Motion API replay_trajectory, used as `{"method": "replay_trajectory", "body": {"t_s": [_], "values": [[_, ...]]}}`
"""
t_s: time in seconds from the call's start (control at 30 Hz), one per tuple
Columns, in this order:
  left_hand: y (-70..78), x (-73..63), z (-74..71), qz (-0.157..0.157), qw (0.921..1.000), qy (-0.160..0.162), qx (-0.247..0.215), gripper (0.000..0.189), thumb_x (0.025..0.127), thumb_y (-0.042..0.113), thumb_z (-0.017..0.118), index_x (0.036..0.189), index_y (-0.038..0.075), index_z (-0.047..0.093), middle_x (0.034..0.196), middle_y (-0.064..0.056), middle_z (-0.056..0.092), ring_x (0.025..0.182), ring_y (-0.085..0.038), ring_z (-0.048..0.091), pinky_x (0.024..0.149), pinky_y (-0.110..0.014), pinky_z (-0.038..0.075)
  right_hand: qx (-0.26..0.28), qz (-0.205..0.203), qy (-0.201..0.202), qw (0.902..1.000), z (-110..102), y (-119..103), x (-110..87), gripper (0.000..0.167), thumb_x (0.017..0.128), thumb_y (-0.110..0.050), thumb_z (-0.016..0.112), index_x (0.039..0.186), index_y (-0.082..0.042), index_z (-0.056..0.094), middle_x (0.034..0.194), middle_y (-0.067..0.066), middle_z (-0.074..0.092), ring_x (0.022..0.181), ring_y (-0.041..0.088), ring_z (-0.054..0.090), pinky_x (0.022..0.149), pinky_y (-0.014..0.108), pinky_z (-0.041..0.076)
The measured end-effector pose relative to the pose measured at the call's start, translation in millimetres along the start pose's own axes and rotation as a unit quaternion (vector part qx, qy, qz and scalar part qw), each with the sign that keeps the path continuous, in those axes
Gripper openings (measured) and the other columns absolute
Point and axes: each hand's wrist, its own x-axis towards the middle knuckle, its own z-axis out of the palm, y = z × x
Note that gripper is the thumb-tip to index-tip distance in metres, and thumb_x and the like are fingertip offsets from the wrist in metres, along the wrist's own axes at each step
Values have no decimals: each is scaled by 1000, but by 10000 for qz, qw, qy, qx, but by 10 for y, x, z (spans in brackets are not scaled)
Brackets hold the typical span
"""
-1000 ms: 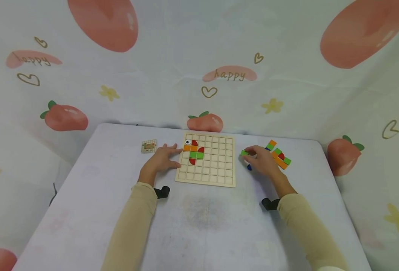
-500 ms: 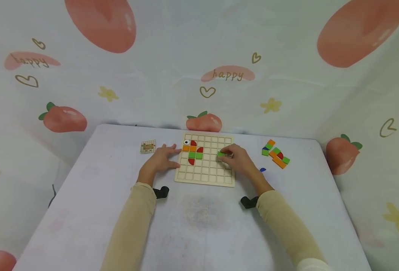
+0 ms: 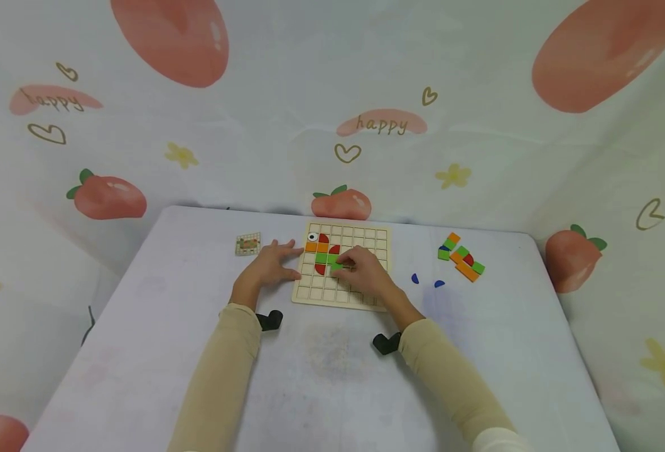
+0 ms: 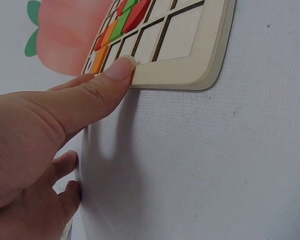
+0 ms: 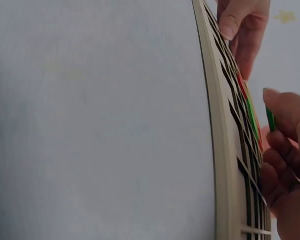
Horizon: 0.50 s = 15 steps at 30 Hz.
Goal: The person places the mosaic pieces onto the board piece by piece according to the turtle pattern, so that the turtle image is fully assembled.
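A wooden grid board (image 3: 323, 304) lies flat on the table. Set in its upper left cells are a white eye tile (image 3: 313, 236), orange tiles (image 3: 316, 247), green tiles (image 3: 321, 258) and red rounded tiles (image 3: 320, 269). Over the board, my right hand (image 3: 368, 273) pinches a green square tile (image 5: 270, 120) between thumb and fingers, just below the green row in the head view. My left hand (image 3: 267, 267) rests at the board's left side with its fingers spread. In the left wrist view its thumb (image 4: 120, 68) presses on the board's rim.
Left of the board lies a small patterned card (image 3: 248, 244). To the right, loose orange, green and red tiles (image 3: 468, 271) sit in a cluster, with two blue rounded pieces (image 3: 415, 278) nearer the board. A printed cloth (image 3: 287, 125) hangs behind the table.
My right hand has carried the green tile leftward from the table's right side to the board's coloured tiles. Two blue pieces now show uncovered on the right. The left hand stays put.
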Motion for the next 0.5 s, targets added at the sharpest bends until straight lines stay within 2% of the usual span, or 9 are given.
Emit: {"method": "replay_trajectory", "body": {"t_s": [0.2, 0.5], "values": [[-6, 1, -6, -2, 10000, -4, 12, 74, 86, 30, 82, 152, 21, 50, 169, -6, 28, 160, -44, 5, 127, -66, 12, -127, 250, 47, 9996, 118, -19, 26, 27, 88, -29, 81, 110, -12, 77, 105, 2, 71, 97, 16, 59, 89, 33, 52], [-11, -5, -8, 12, 10000, -2, -90, 73, 87, 30, 82, 152, 21, 50, 169, -5, 28, 160, -44, 4, 127, -66, 11, -351, 364, 135, 9986, 201, -21, 34, 28, 87, -31, 82, 109, -14, 78, 101, 2, 69, 95, 17, 56, 86, 32, 49]]}}
